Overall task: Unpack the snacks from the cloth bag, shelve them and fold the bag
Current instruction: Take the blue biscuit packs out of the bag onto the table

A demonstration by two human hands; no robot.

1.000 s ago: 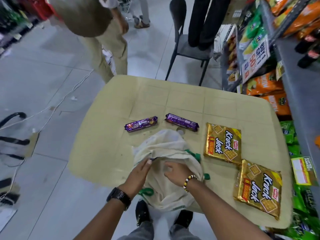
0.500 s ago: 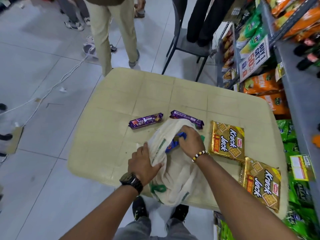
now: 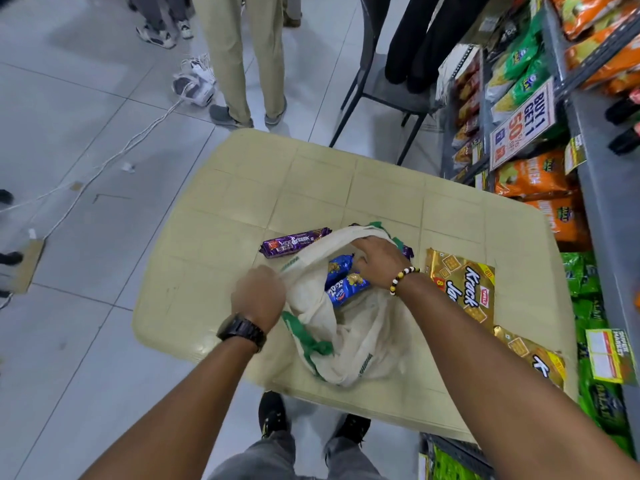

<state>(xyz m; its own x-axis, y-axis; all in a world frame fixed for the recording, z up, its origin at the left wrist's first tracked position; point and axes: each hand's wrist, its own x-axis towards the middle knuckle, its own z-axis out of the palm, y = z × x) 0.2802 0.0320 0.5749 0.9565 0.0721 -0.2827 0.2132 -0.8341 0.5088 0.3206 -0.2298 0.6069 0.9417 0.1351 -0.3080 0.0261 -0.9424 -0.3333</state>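
Note:
A cream cloth bag [image 3: 349,344] with green handles lies open on the beige table [image 3: 277,188]. My left hand [image 3: 258,296] grips the bag's left rim and holds the mouth wide. My right hand [image 3: 379,259] reaches into the mouth, its fingers curled on the upper of two blue biscuit packs [image 3: 346,287] inside. A purple Hide & Seek pack [image 3: 294,242] lies just beyond the bag. A second purple pack [image 3: 409,252] is mostly hidden behind my right hand. Two gold Krack Jack packs [image 3: 464,289] [image 3: 533,358] lie to the right.
Grey store shelves [image 3: 602,216] with orange and green snack bags run along the table's right side. A dark chair [image 3: 384,95] stands beyond the far edge. A person in beige trousers [image 3: 242,57] stands by the far left corner. White cables [image 3: 114,154] trail over the floor.
The bag's mouth has been pulled wider, so two blue packs show inside. My left hand shifted from pressing the bag to gripping its rim. My right hand stayed at the blue packs.

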